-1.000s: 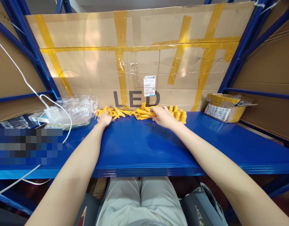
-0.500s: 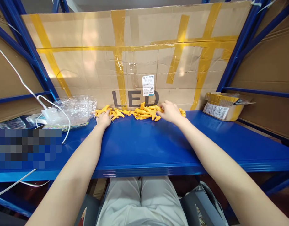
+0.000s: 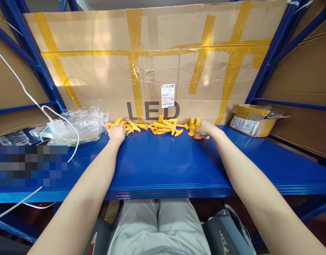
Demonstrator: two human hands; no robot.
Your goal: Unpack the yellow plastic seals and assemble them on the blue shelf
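A loose row of small orange plastic parts (image 3: 160,126) lies at the back of the blue metal shelf (image 3: 163,166), against a taped cardboard sheet marked LED (image 3: 152,71). My left hand (image 3: 116,134) rests at the left end of the row, fingers curled over a few parts. My right hand (image 3: 206,129) is at the right end, its fingers curled around a small upright group of orange parts (image 3: 194,128). Whether either hand truly grips a part is hard to see.
A crumpled clear plastic bag (image 3: 84,122) and a white charger with its cable (image 3: 56,126) lie at the left. A small open cardboard box (image 3: 251,120) sits at the right rear. Blue rack uprights stand on both sides. My lap shows below the shelf edge.
My right hand has slid rightward along the row, from its middle to the upright parts at the right end. My left hand has stayed at the left end.
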